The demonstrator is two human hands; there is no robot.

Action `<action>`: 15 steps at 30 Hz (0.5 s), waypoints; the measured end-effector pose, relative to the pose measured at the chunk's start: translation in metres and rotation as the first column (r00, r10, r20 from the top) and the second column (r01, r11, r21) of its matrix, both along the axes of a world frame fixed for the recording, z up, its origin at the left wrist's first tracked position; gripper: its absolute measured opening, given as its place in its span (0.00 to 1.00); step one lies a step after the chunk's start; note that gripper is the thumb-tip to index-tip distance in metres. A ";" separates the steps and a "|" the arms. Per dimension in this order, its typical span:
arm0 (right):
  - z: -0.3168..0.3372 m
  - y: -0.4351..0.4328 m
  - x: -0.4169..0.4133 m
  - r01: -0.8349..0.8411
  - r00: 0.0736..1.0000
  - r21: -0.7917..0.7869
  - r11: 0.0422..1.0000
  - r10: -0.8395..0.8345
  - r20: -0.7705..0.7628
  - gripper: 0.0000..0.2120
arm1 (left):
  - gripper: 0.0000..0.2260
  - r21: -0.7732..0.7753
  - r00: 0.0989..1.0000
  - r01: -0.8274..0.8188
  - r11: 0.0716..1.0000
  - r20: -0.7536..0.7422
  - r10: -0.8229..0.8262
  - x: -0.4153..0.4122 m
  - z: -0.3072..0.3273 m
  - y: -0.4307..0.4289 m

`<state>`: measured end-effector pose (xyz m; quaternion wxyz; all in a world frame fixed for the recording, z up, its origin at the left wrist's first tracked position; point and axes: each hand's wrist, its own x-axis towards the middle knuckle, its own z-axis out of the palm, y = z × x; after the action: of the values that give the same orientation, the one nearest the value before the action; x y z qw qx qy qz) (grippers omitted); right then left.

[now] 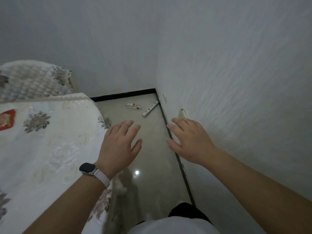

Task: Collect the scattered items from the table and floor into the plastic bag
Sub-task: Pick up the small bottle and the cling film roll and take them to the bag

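Note:
Two items lie on the tiled floor near the far corner: a small white and red tube or packet (133, 105) and a long narrow white box (150, 109) close to the right wall. My left hand (120, 144), with a watch on its wrist, hovers over the floor with fingers spread and holds nothing. My right hand (190, 140) is stretched out beside it, also with straight fingers and holding nothing, above the skirting line. Both hands are short of the items. No plastic bag is in view.
A bed with a white floral quilt (50, 141) fills the left side, with a red packet (6, 119) on it. A white wall (236, 81) runs close on the right, leaving a narrow strip of floor (152, 166). My legs show at the bottom.

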<state>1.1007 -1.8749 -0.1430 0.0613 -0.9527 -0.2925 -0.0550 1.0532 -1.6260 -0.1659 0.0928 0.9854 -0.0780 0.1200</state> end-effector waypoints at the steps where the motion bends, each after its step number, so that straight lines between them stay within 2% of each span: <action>1: -0.005 0.005 0.019 -0.009 1.000 0.006 1.000 0.009 -0.008 0.25 | 0.21 0.004 1.000 -0.013 1.000 -0.006 0.013 0.014 -0.003 0.004; 11: -0.039 0.071 0.247 -0.119 0.990 0.101 0.988 0.126 -0.066 0.26 | 0.22 0.084 0.983 -0.144 0.986 -0.104 0.153 0.197 -0.016 0.034; 15: -0.036 0.098 0.327 -0.159 0.984 0.162 0.974 0.169 -0.052 0.26 | 0.21 0.100 0.979 -0.182 0.978 -0.070 0.190 0.269 -0.004 0.043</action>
<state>1.4279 -1.7771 -0.1787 0.1499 -0.9189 -0.3626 -0.0416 1.3223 -1.5835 -0.1700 0.0380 0.9956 0.0128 0.0850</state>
